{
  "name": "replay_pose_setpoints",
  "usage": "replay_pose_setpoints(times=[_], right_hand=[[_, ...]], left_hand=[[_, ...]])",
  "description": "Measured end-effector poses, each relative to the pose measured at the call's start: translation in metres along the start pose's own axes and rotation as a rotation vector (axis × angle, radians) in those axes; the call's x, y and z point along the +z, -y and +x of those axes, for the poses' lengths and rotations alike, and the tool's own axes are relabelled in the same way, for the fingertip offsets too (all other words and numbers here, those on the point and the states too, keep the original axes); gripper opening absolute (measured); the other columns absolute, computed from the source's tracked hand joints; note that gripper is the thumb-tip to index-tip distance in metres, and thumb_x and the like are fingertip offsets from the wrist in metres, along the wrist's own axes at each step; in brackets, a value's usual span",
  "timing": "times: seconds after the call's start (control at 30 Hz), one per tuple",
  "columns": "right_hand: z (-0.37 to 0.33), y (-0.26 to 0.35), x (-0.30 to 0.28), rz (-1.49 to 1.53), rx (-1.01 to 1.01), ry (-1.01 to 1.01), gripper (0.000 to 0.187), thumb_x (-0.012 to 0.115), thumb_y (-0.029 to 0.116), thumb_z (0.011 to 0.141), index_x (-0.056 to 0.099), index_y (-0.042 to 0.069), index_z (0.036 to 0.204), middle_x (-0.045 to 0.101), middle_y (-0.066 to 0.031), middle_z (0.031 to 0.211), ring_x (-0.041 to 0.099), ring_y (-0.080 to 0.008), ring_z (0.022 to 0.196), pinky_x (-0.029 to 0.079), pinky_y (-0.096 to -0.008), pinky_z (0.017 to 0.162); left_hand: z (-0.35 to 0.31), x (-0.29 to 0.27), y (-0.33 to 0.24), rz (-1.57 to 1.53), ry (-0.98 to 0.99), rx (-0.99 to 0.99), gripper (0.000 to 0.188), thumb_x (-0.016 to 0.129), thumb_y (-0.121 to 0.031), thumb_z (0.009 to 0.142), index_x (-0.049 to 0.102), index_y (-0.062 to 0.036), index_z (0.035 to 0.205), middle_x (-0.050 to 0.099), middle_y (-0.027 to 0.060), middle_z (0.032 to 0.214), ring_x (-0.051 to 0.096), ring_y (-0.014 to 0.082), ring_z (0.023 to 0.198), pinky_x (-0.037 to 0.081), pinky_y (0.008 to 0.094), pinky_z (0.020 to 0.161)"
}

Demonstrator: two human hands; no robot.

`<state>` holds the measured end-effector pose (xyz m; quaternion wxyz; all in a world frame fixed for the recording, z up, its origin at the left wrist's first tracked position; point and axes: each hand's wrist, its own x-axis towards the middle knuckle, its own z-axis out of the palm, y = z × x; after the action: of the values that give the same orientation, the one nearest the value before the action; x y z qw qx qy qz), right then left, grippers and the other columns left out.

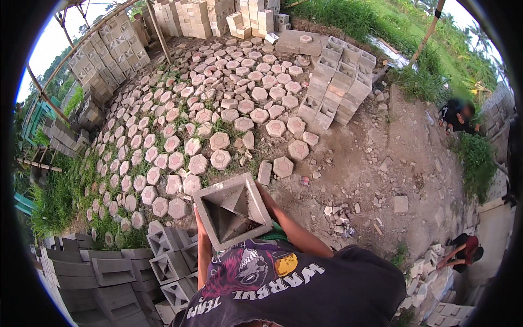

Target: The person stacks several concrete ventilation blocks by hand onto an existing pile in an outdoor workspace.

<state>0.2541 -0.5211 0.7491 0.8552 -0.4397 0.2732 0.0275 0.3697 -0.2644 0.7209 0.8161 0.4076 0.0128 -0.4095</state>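
Note:
A square grey concrete ventilation block (257,210) with a recessed pyramid-like inside is held up against my chest, slightly tilted. My left hand (200,218) presses its left side, and my right hand (263,195) grips the upper right side. The block and my arms hide most of the fingers on both hands. Close by on the left, more grey ventilation blocks (113,271) are stacked, some with triangular recesses facing out.
Hexagonal pavers (220,140) cover the ground ahead, with grass between them. A block stack (340,82) stands far right; pale blocks (188,19) line the back. Rubble (340,218) lies to the right. Two people, one crouching (456,115) and one bending (466,250), are farther right.

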Motion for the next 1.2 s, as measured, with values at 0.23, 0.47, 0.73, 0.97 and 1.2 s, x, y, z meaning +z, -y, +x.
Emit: replay_pose_setpoints(times=[0.23,0.47,0.73,0.97,1.2], right_hand=[[-0.029,0.028,-0.083,0.194,-0.152,-0.306,0.068,0.037,0.063,0.089,0.062,0.004,0.112,0.062,-0.0071,0.094,0.058,-0.015,0.081,0.046,-0.0288,0.074],[-0.1,0.02,-0.149,0.513,-0.454,-0.598,0.065,0.036,0.058,0.093,0.048,0.007,0.13,0.058,-0.0052,0.101,0.057,-0.0144,0.085,0.048,-0.0279,0.076],[-0.154,-0.024,-0.2,0.79,-0.667,-0.874,0.067,0.037,0.059,0.091,0.044,0.008,0.134,0.055,-0.0086,0.121,0.054,-0.0213,0.106,0.045,-0.0342,0.092],[-0.155,-0.03,-0.27,0.982,-0.834,-0.986,0.069,0.043,0.061,0.088,0.044,0.01,0.134,0.055,-0.0086,0.121,0.052,-0.0252,0.109,0.042,-0.0377,0.097],[-0.129,-0.017,-0.414,0.827,-1.064,-0.992,0.053,0.037,0.05,0.094,0.048,0.011,0.128,0.059,-0.0077,0.112,0.057,-0.0233,0.1,0.048,-0.0363,0.088]], left_hand=[[0.115,0.06,0.037,0.143,0.191,-0.142,0.069,0.03,-0.057,0.094,0.038,-0.0025,0.136,0.048,0.0127,0.13,0.048,0.0228,0.117,0.035,0.0337,0.103],[0.168,0.208,0.086,0.212,0.378,-0.506,0.062,0.032,-0.05,0.097,0.04,-0.0025,0.135,0.049,0.0071,0.13,0.049,0.0188,0.113,0.037,0.0312,0.1],[0.208,0.302,0.184,0.513,0.711,-0.738,0.059,0.026,-0.046,0.1,0.041,-0.0008,0.135,0.049,0.0066,0.128,0.044,0.0149,0.116,0.033,0.028,0.102],[0.25,0.377,0.258,0.759,0.922,-0.662,0.061,0.026,-0.049,0.099,0.046,0.0001,0.129,0.051,0.0094,0.125,0.045,0.0162,0.114,0.033,0.0281,0.1],[0.325,0.492,0.32,1.081,1.106,-0.365,0.068,0.025,-0.051,0.097,0.048,0.0062,0.126,0.051,0.0193,0.128,0.046,0.0248,0.119,0.03,0.0329,0.103]])
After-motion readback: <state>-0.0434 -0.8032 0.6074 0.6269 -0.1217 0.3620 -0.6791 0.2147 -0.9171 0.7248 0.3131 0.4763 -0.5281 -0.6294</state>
